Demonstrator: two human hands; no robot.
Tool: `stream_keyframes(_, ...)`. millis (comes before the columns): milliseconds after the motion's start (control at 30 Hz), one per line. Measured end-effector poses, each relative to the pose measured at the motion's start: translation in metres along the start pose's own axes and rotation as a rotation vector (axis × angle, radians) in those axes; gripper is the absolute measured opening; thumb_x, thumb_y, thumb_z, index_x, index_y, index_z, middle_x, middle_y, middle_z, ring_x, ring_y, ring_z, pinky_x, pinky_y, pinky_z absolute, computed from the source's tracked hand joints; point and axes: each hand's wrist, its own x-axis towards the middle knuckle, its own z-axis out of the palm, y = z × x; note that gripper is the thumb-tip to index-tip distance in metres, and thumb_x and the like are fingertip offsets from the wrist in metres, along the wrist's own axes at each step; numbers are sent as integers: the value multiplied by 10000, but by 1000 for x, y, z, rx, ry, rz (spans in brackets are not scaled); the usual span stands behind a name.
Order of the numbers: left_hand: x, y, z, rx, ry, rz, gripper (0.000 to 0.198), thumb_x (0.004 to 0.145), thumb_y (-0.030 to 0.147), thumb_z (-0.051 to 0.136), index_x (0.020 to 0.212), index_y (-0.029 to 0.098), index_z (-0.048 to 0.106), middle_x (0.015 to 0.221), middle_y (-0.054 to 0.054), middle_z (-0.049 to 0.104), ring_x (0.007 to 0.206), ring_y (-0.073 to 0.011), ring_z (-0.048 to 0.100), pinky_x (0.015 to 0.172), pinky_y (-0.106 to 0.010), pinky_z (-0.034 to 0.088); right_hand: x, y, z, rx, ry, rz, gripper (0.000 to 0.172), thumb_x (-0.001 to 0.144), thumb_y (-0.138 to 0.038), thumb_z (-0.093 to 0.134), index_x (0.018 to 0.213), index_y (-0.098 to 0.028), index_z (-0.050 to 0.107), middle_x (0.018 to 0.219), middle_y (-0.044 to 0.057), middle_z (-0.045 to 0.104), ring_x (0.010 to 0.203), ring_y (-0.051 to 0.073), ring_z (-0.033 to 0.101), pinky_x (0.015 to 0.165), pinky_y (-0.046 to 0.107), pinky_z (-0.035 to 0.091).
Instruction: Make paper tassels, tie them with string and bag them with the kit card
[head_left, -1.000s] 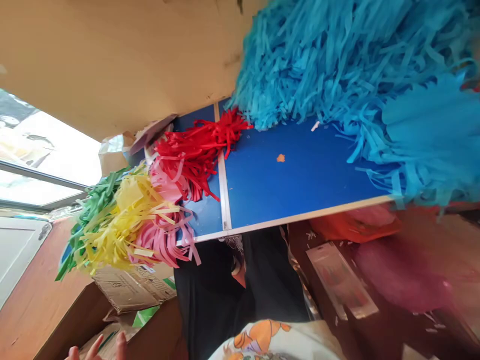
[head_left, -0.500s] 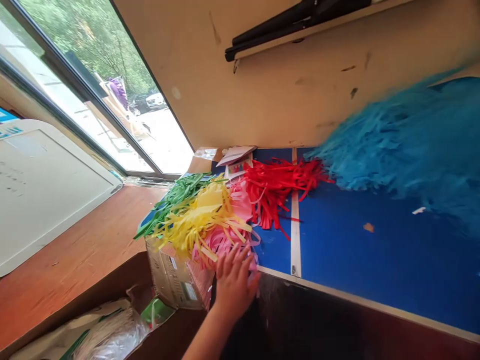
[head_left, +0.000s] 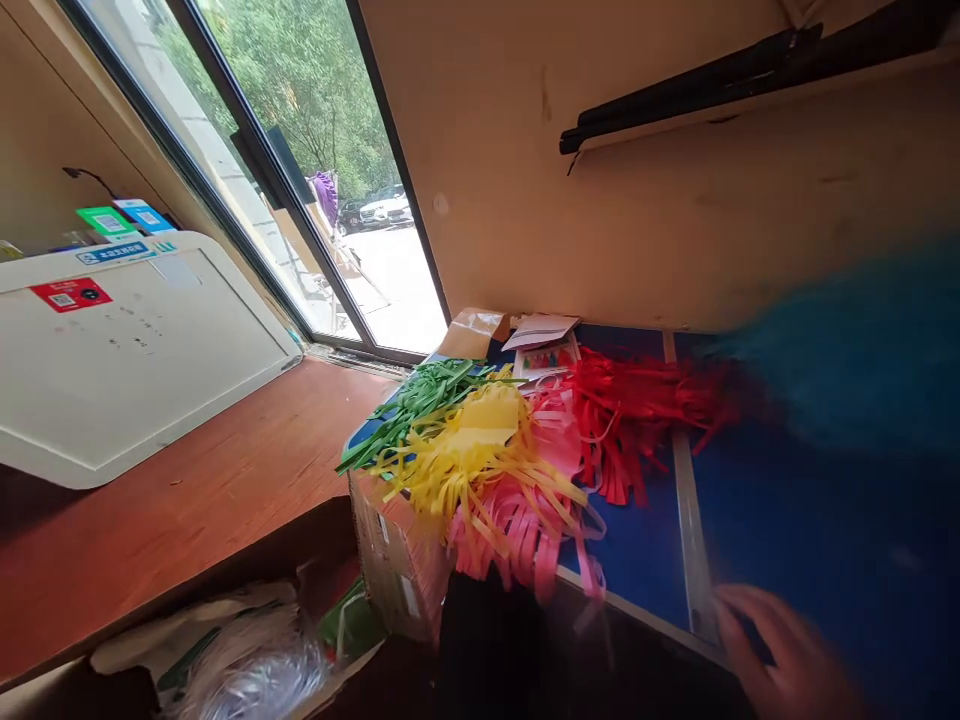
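My right hand (head_left: 787,655) is at the lower right, over the front edge of the blue table (head_left: 645,560). It is smeared by motion; a dark gap shows between thumb and forefinger, and I cannot make out anything held. My left hand is out of view. Left of my right hand, pink strips (head_left: 517,525) hang over the table's edge. Yellow strips (head_left: 480,440) overlap them, with green strips (head_left: 431,395) farther left. Behind and to the right are red strips (head_left: 622,410), and a blurred blue bundle (head_left: 877,350) lies at the far right.
A cardboard box (head_left: 397,560) stands at the table's left corner. Below left, an open carton holds clear plastic (head_left: 262,675). Papers (head_left: 544,335) lie by the wall. A whiteboard (head_left: 150,350) leans at the left, near a window. Black rods (head_left: 697,85) are on the wall.
The view has swung left, so the strips sit farther right in the picture. My left hand has left the pink strips and gone out of view. My right hand has come in at the lower right.
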Motion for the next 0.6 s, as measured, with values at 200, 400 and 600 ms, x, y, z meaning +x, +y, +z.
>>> stream_keyframes(200, 10, 29, -16, -137, -262, 348, 524, 538, 703, 619, 1034, 535, 598, 873, -6, 693, 958, -289, 600, 617, -456, 520, -2, 4, 2, 65, -69, 146, 276, 905, -412, 418, 812, -234, 606, 770, 13, 662, 690, 155, 644, 605, 256, 520)
stream_keyframes(400, 39, 56, -7, -152, -223, 433, 329, 843, 383, 498, 1119, 232, 593, 1106, -83, 658, 1022, -242, 588, 866, -418, 493, 5, 16, 3, 91, -224, 184, 222, 886, -377, 434, 909, -237, 605, 905, 33, 665, 840, 170, 640, 722, 286, 532)
stream_keyframes(600, 41, 44, 5, -6, -272, 337, 380, 788, 361, 628, 1137, 219, 571, 1205, -51, 621, 1124, -253, 537, 991, -441, 397, 114, 70, 48, -217, -450, 3, 478, 777, -240, 531, 1251, -184, 497, 1358, 127, 448, 1190, 300, 464, 948, 460, 392)
